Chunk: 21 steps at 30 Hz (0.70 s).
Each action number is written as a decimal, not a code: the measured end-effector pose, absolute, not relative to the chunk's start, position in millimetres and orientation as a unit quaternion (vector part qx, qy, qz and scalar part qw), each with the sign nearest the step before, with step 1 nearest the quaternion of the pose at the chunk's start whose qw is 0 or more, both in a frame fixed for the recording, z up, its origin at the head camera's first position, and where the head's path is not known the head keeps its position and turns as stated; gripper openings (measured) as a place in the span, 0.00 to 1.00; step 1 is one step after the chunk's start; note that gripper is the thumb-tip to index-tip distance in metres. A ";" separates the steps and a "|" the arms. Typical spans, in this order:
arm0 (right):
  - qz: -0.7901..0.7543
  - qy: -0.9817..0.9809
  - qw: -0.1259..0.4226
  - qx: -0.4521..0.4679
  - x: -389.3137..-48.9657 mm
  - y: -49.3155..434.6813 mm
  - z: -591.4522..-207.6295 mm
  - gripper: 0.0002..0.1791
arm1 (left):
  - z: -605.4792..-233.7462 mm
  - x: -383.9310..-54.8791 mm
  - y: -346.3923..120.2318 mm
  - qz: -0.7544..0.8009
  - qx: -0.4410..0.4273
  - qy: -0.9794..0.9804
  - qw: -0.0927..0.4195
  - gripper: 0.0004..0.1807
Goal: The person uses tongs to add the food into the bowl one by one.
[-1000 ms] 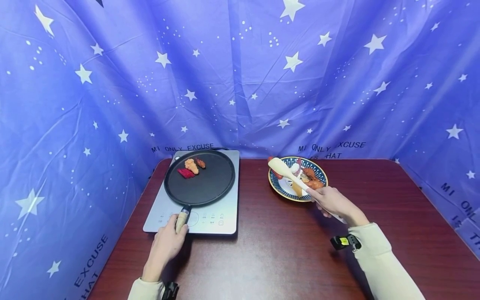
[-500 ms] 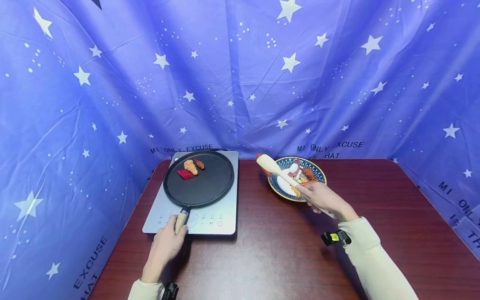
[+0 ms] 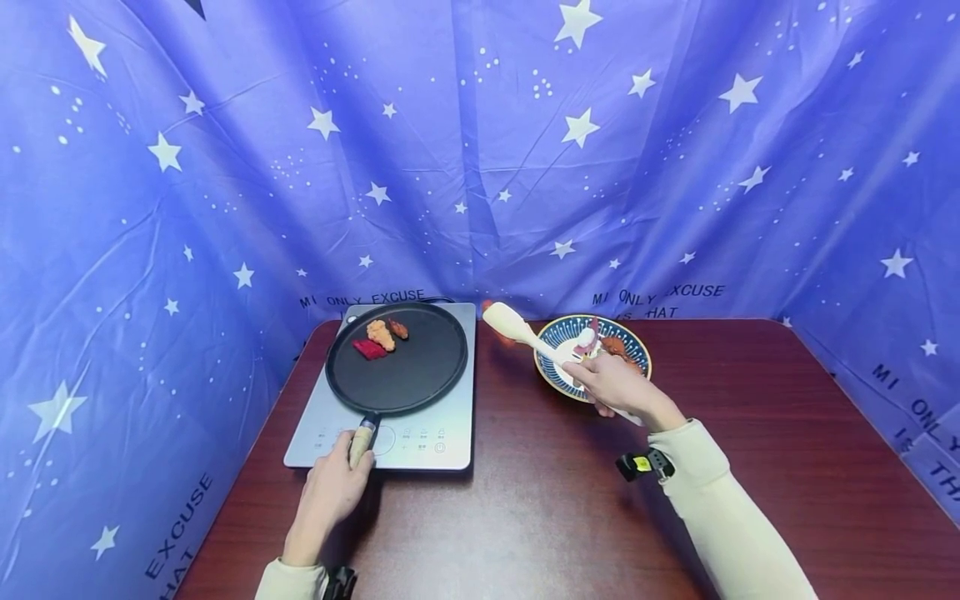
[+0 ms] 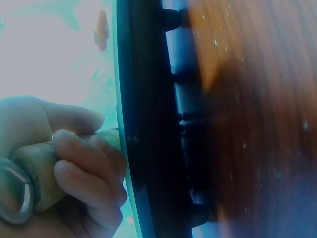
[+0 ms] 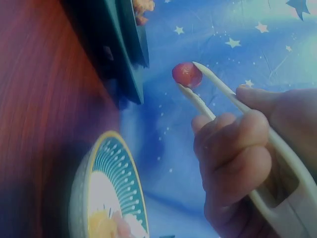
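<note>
My left hand (image 3: 335, 483) grips the wooden handle (image 3: 363, 440) of a flat black frying pan (image 3: 408, 375); the left wrist view shows its fingers curled round that handle. In the pan lie a dark red piece (image 3: 369, 349), a golden fried piece (image 3: 381, 335) and a small brown piece (image 3: 398, 331). My right hand (image 3: 617, 385) holds cream-coloured tongs (image 3: 508, 321). Pinched between their tips is a red, rounded, sausage-like piece (image 5: 186, 74), mostly hidden behind the tongs in the head view. The tongs' tips are between the pan and a patterned bowl (image 3: 547, 379).
The pan sits on a silver induction cooker (image 3: 442, 454) at the table's left. Inside the bowl are several food pieces, among them a brown one (image 3: 617, 347), partly covered by my right hand. A blue star-printed curtain (image 3: 480, 167) surrounds the dark red table (image 3: 510, 517).
My right hand has moved left, carrying the tongs and the red sausage-like piece from over the bowl toward the pan. The left hand stays on the handle.
</note>
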State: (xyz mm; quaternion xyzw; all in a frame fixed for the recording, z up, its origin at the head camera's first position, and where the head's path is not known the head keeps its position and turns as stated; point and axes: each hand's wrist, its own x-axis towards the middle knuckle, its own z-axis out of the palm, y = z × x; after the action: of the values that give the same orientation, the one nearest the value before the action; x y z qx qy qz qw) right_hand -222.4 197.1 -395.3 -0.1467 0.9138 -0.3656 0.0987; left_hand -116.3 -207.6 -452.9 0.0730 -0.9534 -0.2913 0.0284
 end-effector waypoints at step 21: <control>-0.344 0.916 0.115 -0.171 -229.6 142.6 -390.3 0.25 | -454.5 -116.8 -207.5 -0.284 0.071 -0.956 0.034 0.21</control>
State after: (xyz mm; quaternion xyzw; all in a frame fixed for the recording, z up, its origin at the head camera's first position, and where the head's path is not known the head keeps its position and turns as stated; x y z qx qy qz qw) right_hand -229.6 142.6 -390.3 -0.1712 0.9160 -0.3442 0.1150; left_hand -116.8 -207.5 -454.5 0.0713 -0.9555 -0.2842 0.0335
